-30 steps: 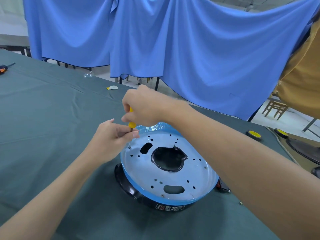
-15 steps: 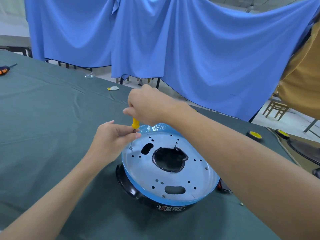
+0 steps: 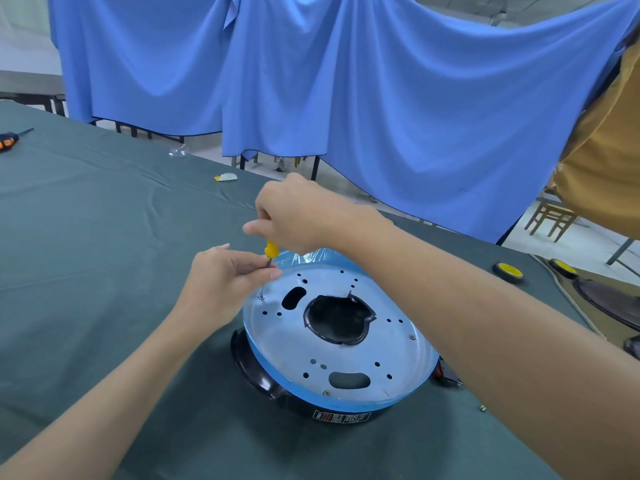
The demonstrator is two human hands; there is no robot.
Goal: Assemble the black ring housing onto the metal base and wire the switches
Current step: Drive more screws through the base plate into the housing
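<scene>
Far left on the green table cloth (image 3: 86, 220) there's an orange-and-black tool (image 3: 8, 140) lying by itself, well away from the action. Further in, near the back edge, there's a bit of clear plastic (image 3: 176, 152) and a little white-and-yellow scrap (image 3: 225, 177). Then the person's left hand (image 3: 221, 282) comes in, thumb and forefinger pinching the thin metal shaft of a screwdriver (image 3: 271, 249) with a yellow handle. Its tip is down on a screw (image 3: 261, 297) at the far-left edge of the metal base (image 3: 287, 341). The right hand (image 3: 298, 213) is right above, fingers curled around the handle so only the bottom of the yellow pokes out. The base is a round silvery plate full of holes, with a big cutout in the middle and blue film around its rim. It sits flat on top of the black ring housing (image 3: 252, 368), mid-table and close to the person. You can see a label (image 3: 341, 417) on the housing's near side and something red (image 3: 438, 372) sticking out on the right, partly hidden by the forearm. A tiny loose screw (image 3: 482, 407) sits on the cloth just past that, and two yellow-and-black discs (image 3: 508, 271) lie further back. A blue curtain (image 3: 381, 116) hangs behind everything, and someone in a mustard shirt (image 3: 606, 150) stands at the far right.
</scene>
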